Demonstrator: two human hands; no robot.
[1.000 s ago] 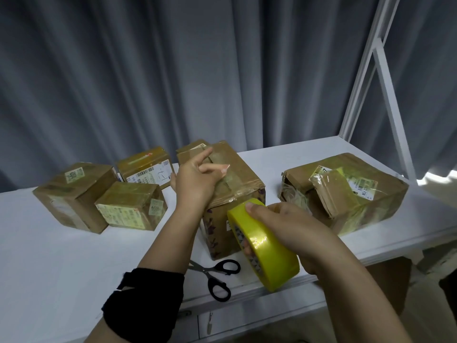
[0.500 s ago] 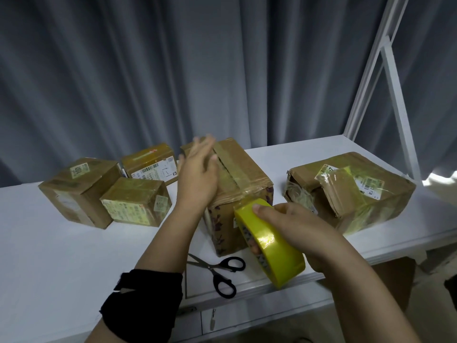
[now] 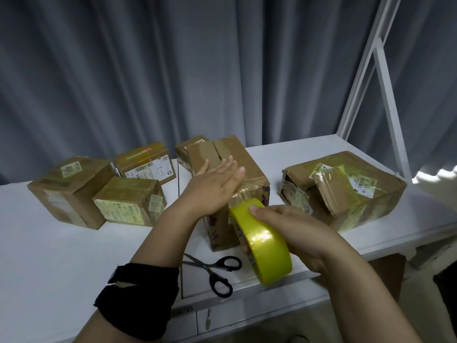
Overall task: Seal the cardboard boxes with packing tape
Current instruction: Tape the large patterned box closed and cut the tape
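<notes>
Near the front edge of the table (image 3: 49,256), about midway along it, the centre box (image 3: 248,160) is stood upright, brown tape already seen across its top. The left hand (image 3: 212,189) is laid palm down on that top, fingers straight and slightly apart. The yellow tape roll (image 3: 264,246) is held tilted, off the table, just in front of the box's near face; contact with the box cannot be told. The roll is gripped by the right hand (image 3: 296,231): thumb pressed on the outer rim, other fingers curled round into the core. Black-handled scissors (image 3: 209,269) are lying at the front edge, below the box, handles to the right. Three small boxes (image 3: 128,204) are grouped toward the back left corner. A large box (image 3: 371,201) with crumpled tape is set near the right edge. A black band (image 3: 138,300) is worn on the left forearm.
</notes>
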